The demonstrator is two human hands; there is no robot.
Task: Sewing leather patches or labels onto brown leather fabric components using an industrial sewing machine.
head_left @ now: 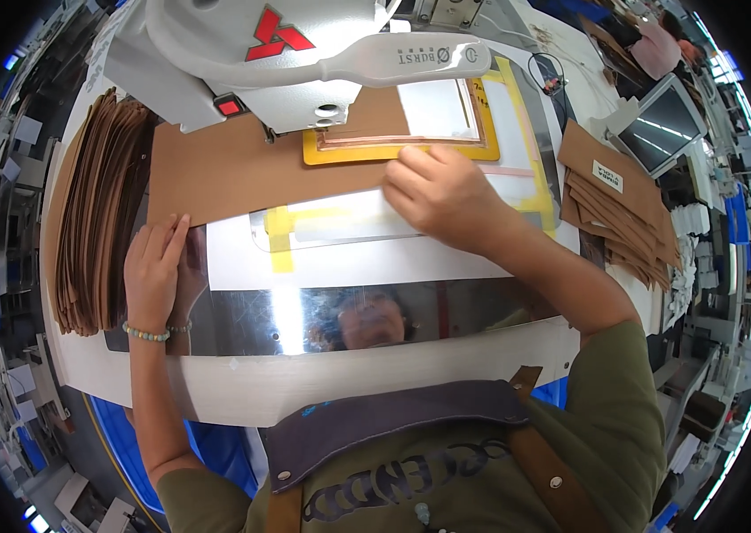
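Observation:
A long brown sheet [233,169] lies under the white sewing-machine head [251,62], partly beneath a yellow-bordered clamp frame [322,156]. My left hand [155,262], with a beaded bracelet, has extended fingers resting on the sheet's lower left corner. My right hand [429,195] is curled at the sheet's lower edge, just below the frame, thumb hidden, pinching that edge. Under both lies a white board [242,266] with a clear, yellow-taped template [279,231].
A thick stack of brown pieces [91,213] stands left; another pile [611,222] lies right, beside a tilted screen [660,129]. A polished metal strip [447,315] runs along the front. Blue bins [127,426] sit below the table. A person in pink [655,49] is at upper right.

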